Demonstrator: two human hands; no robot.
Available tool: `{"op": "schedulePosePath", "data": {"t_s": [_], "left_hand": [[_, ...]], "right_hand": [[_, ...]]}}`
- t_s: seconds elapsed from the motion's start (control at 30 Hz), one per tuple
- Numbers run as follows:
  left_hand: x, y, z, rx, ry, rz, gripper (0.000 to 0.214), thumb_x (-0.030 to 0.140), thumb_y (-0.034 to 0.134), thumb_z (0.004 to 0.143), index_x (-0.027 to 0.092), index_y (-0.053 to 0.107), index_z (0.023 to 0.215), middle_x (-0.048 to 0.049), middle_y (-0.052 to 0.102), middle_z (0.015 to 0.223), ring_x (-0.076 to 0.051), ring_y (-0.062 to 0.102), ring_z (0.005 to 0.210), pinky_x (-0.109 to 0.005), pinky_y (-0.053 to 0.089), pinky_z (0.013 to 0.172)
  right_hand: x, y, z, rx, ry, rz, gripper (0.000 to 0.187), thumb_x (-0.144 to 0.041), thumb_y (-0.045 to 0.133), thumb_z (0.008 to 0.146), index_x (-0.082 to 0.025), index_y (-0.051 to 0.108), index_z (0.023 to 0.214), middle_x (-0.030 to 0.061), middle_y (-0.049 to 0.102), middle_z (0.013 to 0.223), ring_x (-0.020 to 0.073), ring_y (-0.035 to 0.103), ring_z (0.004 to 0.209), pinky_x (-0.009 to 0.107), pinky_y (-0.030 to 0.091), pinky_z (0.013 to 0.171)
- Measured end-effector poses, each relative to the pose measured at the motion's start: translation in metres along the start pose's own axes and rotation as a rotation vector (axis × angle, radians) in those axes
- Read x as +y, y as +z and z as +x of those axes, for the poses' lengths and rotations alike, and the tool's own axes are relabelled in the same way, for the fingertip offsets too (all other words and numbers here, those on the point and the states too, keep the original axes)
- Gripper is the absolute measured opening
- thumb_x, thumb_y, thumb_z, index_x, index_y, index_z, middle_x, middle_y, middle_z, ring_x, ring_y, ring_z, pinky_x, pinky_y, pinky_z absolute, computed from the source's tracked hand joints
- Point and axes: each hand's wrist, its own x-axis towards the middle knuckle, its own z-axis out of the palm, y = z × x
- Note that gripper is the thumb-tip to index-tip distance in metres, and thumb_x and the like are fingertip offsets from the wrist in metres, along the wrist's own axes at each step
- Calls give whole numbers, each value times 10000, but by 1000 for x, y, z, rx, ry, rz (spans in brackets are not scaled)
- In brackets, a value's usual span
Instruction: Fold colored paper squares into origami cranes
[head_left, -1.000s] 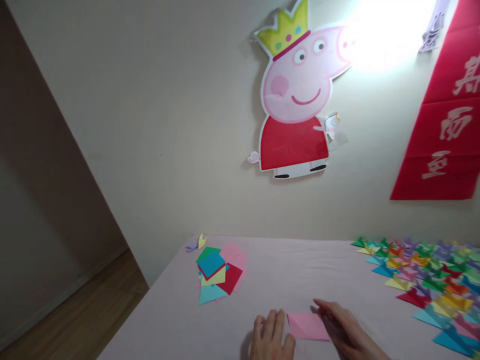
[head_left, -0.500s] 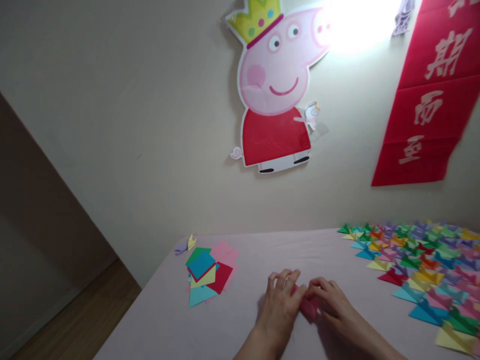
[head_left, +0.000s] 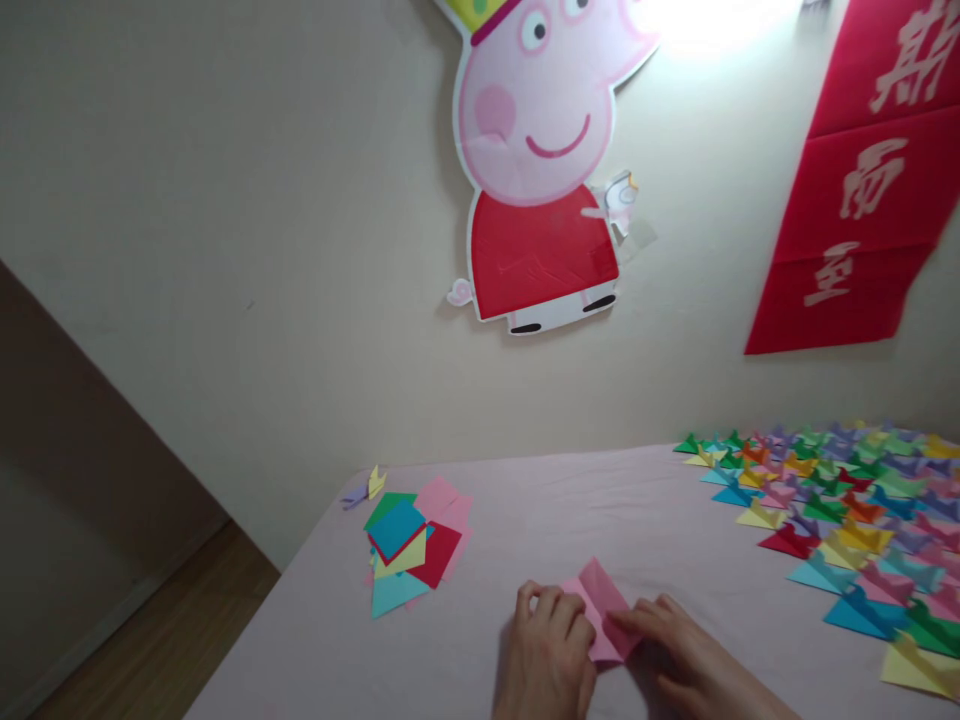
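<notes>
When viewed from the head, touching the creased pink paper [head_left: 600,608] on the tablecloth [head_left: 540,520] with curled fingers of the left hand [head_left: 547,645], cannot tell whether clamped; pinching its right flap in fingers of the right hand [head_left: 675,640]

Open lane on the tabletop [head_left: 540,510], running forward from the back edge, bounded by the wall [head_left: 300,350], between loose paper squares [head_left: 399,530] near the back-left corner and folded-paper figures [head_left: 864,537] crowding the right side; left hand [head_left: 551,645], right hand [head_left: 675,637] and pink paper [head_left: 597,585] obstruct its nearer part.
</notes>
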Motion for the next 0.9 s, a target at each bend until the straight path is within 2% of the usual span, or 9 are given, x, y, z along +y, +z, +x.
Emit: {"op": "schedulePosePath", "data": {"t_s": [0.07,0.13,0.27,0.37,0.43,0.53,0.67,0.77,0.9], "left_hand": [[-2,4,-2,-27,-4,-35,120,189,672,814,189,561,858,-5,673,968,-187,590,854,-357,405,803],[-2,5,-4,-41,-25,-84,126,154,663,797,190,555,852,-5,675,970,-184,593,854,-341,410,769],[2,-1,-2,-72,-195,-217,87,132,613,821,204,567,842,-12,678,966,-186,595,893,-334,433,785],[6,-6,0,-81,-379,-254,97,132,544,866,213,592,889,-21,672,910,-192,594,851,-337,459,777],[8,-6,-1,-52,-419,-198,223,166,526,891,203,598,1099,-61,672,1041,-213,599,917,-351,477,806],[9,3,-9,-7,-299,-20,479,338,570,915,189,485,1361,-114,576,1331,-272,552,1140,-408,450,942],[10,26,-23,-63,-63,101,662,641,513,895,165,524,1356,-95,627,1300,-282,569,1135,-405,433,942],[10,38,-30,-98,-63,129,754,715,417,901,138,515,1377,-101,625,1320,-281,567,1150,-405,425,934],[11,36,-30,-154,-106,94,757,714,398,909,141,512,1390,-97,605,1353,-283,544,1187,-426,403,972]], "right_hand": [[2,-3,-2,20,-15,-62,334,-193,498,840,-246,718,1084,80,710,952,243,617,903,381,469,865],[2,-11,-2,6,-35,-115,243,-236,547,848,-274,736,996,76,687,958,249,596,912,366,474,810],[2,-24,11,12,-80,-77,113,-325,622,860,-299,732,859,49,657,1078,253,547,1037,379,436,913],[5,-23,26,11,-60,-26,257,-376,536,927,-257,687,756,43,667,946,235,553,945,365,437,866],[6,-19,35,31,-23,-45,297,-380,528,926,-233,641,695,41,658,846,228,551,870,352,433,801],[4,-13,44,72,40,-122,283,-360,569,892,-219,589,647,34,636,760,226,543,817,342,411,743],[0,-9,51,79,71,-198,255,-300,547,889,-213,573,651,37,639,754,230,546,814,347,386,733],[-1,-6,53,87,73,-247,257,-284,506,910,-211,580,675,48,642,771,235,542,817,352,372,728],[0,-1,53,130,45,-300,252,-262,489,915,-204,584,688,54,634,784,229,526,804,353,356,730]]}}
